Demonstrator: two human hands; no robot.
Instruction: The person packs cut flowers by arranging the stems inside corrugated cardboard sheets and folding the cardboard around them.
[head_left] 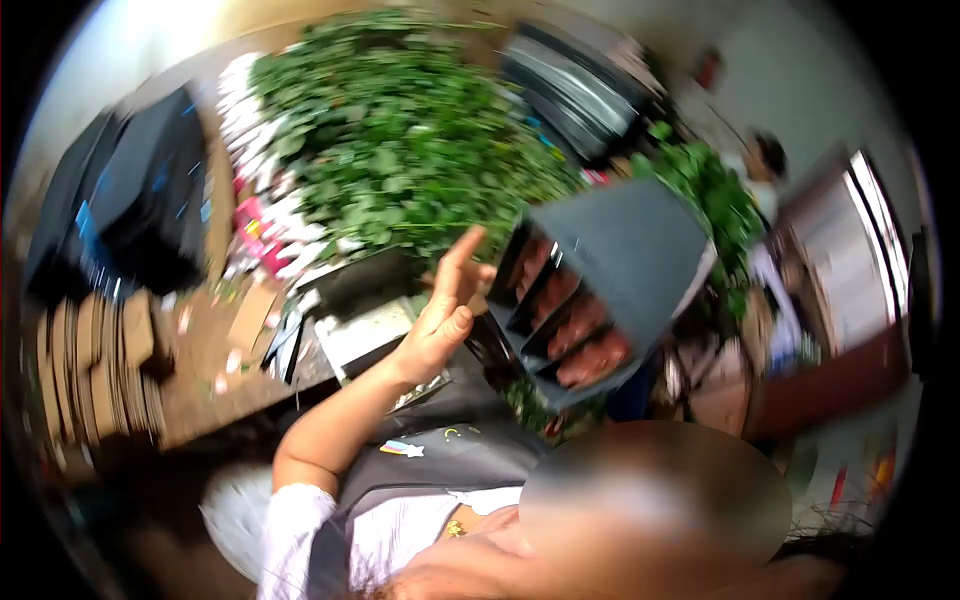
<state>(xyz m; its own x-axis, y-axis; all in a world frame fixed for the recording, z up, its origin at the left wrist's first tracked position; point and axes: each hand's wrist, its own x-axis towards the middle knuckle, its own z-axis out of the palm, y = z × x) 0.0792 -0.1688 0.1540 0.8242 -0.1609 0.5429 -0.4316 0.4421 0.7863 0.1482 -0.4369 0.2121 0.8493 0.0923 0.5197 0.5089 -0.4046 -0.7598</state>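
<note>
My left hand (pixel 440 315) is raised in the middle with its fingers spread and nothing in it. Just to its right is a dark grey box (pixel 625 245), tilted, its open side toward the lower left. Black dividers split the inside into several slots holding reddish-pink contents (pixel 590 345), too blurred to name. A gap shows between my fingers and the box's edge. My right hand does not show; whatever supports the box is hidden. Behind my left hand lies a large heap of green leafy stems (pixel 400 150), with a white-and-grey tray (pixel 365 335) below it.
Stacked black boxes (pixel 150 190) stand at the left, above upright cardboard pieces (pixel 100 365) on the brown table (pixel 205 400). Another black crate (pixel 575 90) lies beyond the leaves. At the right are another person (pixel 765 170), more greenery and a doorway. A white round object (pixel 235 520) is below the table.
</note>
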